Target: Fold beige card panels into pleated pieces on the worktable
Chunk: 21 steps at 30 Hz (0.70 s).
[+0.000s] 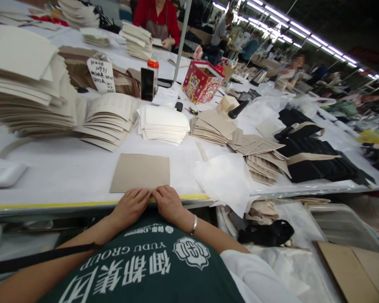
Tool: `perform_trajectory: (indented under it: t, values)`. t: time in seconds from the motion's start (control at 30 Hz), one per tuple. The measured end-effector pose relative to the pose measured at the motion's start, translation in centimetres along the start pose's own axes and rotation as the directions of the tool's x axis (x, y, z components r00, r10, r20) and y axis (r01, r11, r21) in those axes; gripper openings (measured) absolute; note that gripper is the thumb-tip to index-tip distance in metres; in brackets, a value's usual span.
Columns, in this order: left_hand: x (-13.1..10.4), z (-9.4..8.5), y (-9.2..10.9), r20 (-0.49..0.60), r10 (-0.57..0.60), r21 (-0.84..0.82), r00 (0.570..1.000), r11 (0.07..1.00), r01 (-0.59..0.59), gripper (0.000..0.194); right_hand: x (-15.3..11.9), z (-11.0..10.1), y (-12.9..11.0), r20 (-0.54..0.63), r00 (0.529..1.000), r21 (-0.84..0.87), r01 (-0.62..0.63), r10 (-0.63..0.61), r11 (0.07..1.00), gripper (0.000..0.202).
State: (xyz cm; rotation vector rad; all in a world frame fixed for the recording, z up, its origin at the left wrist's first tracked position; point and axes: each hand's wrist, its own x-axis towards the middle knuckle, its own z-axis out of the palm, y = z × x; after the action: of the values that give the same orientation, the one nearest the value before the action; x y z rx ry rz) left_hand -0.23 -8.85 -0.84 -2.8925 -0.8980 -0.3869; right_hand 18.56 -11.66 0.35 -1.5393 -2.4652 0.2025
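A beige rectangular panel [142, 171] lies flat at the front of the white table [72, 168]. My left hand [133, 206] is at its near edge, with the fingers curled and pressed together. Right beside it, almost fingertip to fingertip, my right hand [169, 205] is closed in the same way and wears a silver bracelet [194, 225]. Whatever is between the fingertips is hidden. Behind the panel sits a stack of white sheets [164, 122], with a fanned stack of cream pieces [109, 115] to its left.
Tall stacks of cream panels [22, 84] rise at the left. Rightward lie beige pieces [214, 126], thin white sheets [224, 176] overhanging the edge, and black pieces [318, 155]. A red box [204, 82] and a phone [147, 84] stand behind. A person in red [158, 21] works opposite.
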Motion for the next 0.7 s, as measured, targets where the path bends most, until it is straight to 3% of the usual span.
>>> perform_trajectory:
  t: [0.23,0.33,0.43,0.53,0.7]
  values:
    - [-5.4,-1.3,-4.4,-0.102,-0.146,0.079,0.984,0.985,0.155,0.028,-1.3,0.2,0.6,-0.025,0.999,0.024,-0.039,0.039,0.999,0.032]
    - [-6.2,-2.4,-5.4,-0.137,-0.195,0.094,0.971,0.973,0.209,0.026,-1.2,0.1,0.5,-0.046,0.993,0.049,-0.105,0.107,0.993,0.029]
    - [-4.5,-2.7,-4.9,-0.177,-0.205,0.079,0.963,0.972,0.221,0.020,0.0,0.3,0.2,-0.082,0.983,0.127,-0.154,0.165,0.980,0.026]
    - [-1.5,-1.6,-3.7,-0.200,-0.160,0.019,0.967,0.986,0.167,0.020,1.5,0.9,-0.2,-0.151,0.972,0.204,-0.145,0.178,0.968,0.031]
    - [0.9,0.7,-3.1,-0.069,-0.205,-0.099,0.976,0.975,0.198,0.020,2.3,1.8,-0.1,-0.144,0.976,0.164,-0.141,0.165,0.976,0.028]
